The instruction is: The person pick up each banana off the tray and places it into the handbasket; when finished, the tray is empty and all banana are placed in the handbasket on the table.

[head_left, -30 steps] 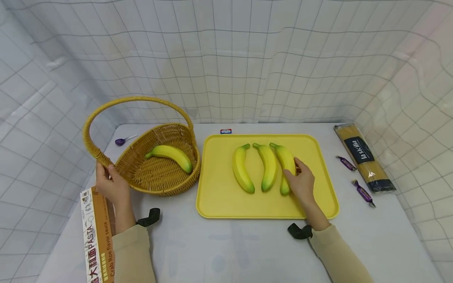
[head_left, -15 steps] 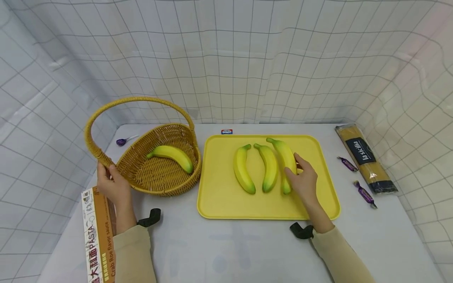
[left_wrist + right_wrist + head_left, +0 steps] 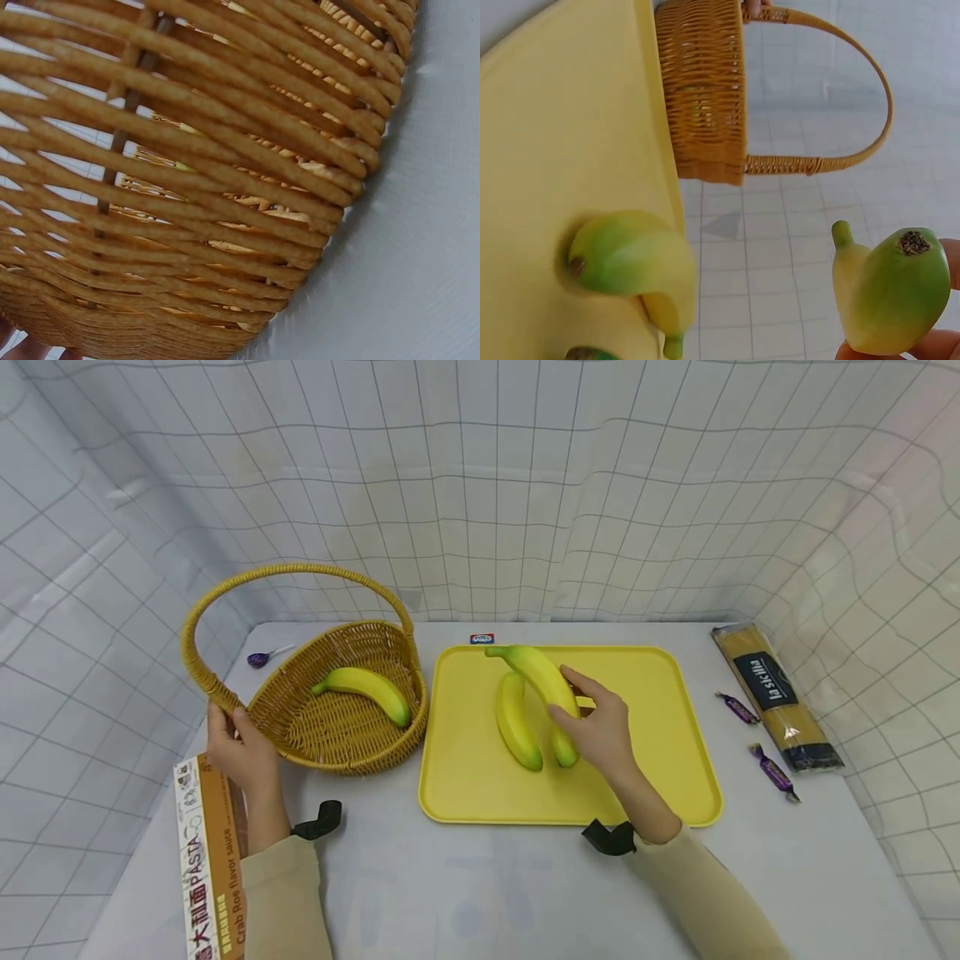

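Fingers of the person's right hand hold one curved yellow banana with green ends above a rectangular yellow tray; those of the left hand grip a golden-brown woven basket where handle meets rim. One similar banana already lies inside the basket, while two lie on the tray, apparently left to move. Since half a second ago, the held banana has shifted leftward; the basket has stayed put.
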{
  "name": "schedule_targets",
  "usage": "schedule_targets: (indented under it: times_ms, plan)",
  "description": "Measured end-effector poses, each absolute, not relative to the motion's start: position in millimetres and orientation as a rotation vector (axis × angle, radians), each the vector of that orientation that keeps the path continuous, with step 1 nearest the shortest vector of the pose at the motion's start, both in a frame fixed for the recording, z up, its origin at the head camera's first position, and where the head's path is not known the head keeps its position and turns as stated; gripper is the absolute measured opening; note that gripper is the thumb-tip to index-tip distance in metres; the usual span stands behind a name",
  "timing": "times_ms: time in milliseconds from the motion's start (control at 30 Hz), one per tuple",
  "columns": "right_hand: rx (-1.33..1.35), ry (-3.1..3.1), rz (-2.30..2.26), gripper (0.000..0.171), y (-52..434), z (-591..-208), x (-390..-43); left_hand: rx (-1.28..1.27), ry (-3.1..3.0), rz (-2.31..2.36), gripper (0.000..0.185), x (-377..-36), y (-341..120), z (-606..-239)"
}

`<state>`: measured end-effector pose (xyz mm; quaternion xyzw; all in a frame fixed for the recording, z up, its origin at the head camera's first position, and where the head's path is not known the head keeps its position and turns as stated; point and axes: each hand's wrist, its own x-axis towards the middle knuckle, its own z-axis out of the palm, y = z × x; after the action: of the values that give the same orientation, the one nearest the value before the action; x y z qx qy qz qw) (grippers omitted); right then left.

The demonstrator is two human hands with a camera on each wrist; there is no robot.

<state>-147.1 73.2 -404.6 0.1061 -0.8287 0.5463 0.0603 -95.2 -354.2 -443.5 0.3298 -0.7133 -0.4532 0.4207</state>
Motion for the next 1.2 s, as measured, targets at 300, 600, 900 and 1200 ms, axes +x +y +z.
schedule_targets:
  times_ms: [300,600,900,1200]
  plan:
    - [0.553,-2.481,1.71,0.055,16,-386,-149,0.821,-1.782,-1.127,0.03,-98,-354,-443]
    - [0.766,-2.477,1.787,0.056,-40,-373,-151,0.819,-1.798,-1.119,0.031,-98,-352,-441]
    - [0.943,-2.513,1.734,0.055,-91,-367,-151,0.824,-1.775,-1.108,0.031,-96,-352,-440]
    - [1.019,-2.579,1.614,0.055,-130,-373,-159,0.831,-1.781,-1.108,0.032,-94,-351,-439]
